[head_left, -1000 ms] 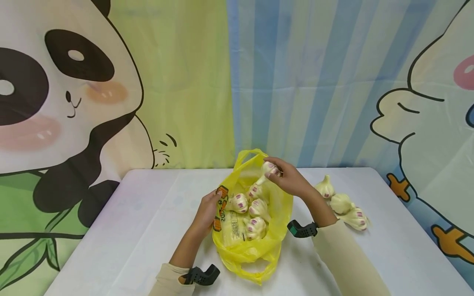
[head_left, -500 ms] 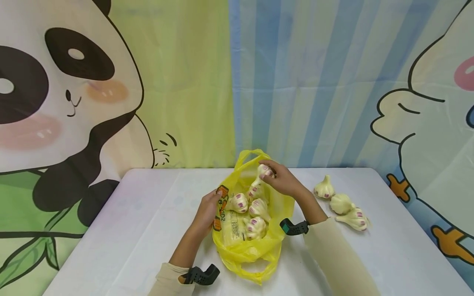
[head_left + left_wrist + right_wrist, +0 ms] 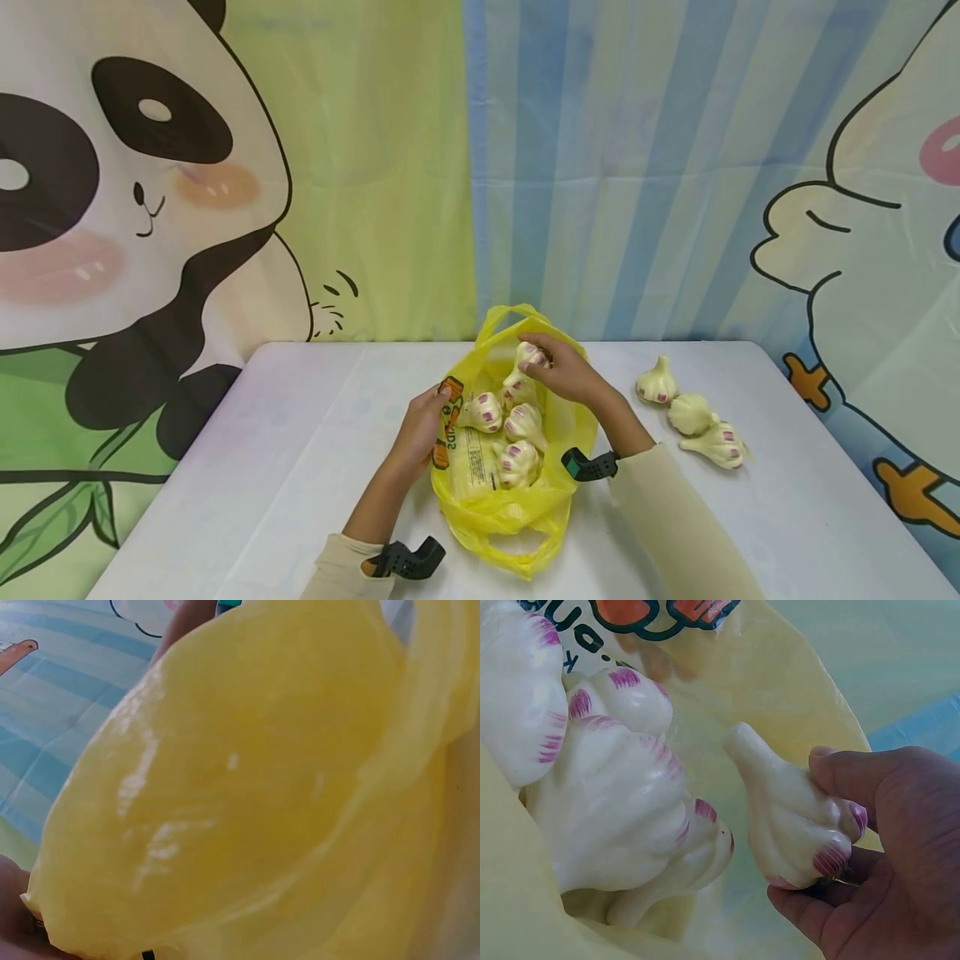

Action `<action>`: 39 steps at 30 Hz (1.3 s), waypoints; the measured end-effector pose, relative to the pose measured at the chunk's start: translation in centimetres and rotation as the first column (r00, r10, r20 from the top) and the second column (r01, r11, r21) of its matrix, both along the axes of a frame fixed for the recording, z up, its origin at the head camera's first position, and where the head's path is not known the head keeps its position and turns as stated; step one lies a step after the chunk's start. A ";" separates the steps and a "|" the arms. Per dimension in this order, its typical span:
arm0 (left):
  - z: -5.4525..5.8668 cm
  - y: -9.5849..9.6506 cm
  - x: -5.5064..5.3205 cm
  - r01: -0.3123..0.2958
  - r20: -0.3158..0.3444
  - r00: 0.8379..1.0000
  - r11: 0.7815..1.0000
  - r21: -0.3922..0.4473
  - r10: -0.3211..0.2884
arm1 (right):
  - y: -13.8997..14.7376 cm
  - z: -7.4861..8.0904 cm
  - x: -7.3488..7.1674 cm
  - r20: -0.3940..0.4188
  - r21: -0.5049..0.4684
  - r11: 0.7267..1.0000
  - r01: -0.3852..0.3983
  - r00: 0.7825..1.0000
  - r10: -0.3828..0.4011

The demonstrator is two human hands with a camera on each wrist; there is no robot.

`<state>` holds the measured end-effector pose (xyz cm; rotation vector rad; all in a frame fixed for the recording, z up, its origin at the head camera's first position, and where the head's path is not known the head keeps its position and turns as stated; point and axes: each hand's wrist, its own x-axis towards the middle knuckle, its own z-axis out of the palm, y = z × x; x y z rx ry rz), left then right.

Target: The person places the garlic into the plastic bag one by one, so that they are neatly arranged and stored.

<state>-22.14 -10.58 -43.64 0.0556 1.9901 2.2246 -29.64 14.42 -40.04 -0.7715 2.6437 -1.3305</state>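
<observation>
A yellow plastic bag lies with its mouth spread wide, and several garlic bulbs are inside it. My left hand pinches the bag's left edge beside the printed lettering. In the left wrist view the bag's yellow film hides nearly everything else. My right hand holds one garlic bulb by its round end, thumb on one side and fingers on the other. That bulb is at the far part of the bag's opening, its stem pointing towards the other bulbs, as the right wrist view shows.
Three more garlic bulbs lie on the white table to the right of the bag. Behind the table hangs a printed curtain. The bag's looped handles stick out at its near and far ends.
My right hand has moved left and slightly down with its garlic bulb, further over the bag's opening. The left hand keeps its place on the bag's edge.
</observation>
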 end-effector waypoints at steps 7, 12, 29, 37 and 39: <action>-0.1 0.0 0.0 -0.010 0.010 1.000 1.000 -0.001 0.010 | 0.0 -0.4 0.2 0.006 -0.013 1.000 -0.019 1.000 0.019; -0.2 0.0 -0.1 -0.013 0.003 1.000 1.000 -0.005 0.013 | 0.2 -0.1 0.3 0.020 -0.004 1.000 0.002 1.000 -0.002; 0.1 0.0 0.0 -0.023 -0.003 1.000 1.000 -0.014 0.022 | 0.7 -0.1 0.8 -0.051 -0.076 0.996 0.055 0.997 -0.059; -0.1 0.1 -0.2 -0.018 0.003 1.000 1.000 -0.003 0.018 | 1.4 0.2 0.8 -0.115 -0.169 0.975 0.147 0.979 -0.167; -0.2 0.1 -0.2 -0.019 0.000 1.000 1.000 -0.006 0.019 | 1.6 0.3 0.8 -0.114 -0.201 0.969 0.143 0.979 -0.168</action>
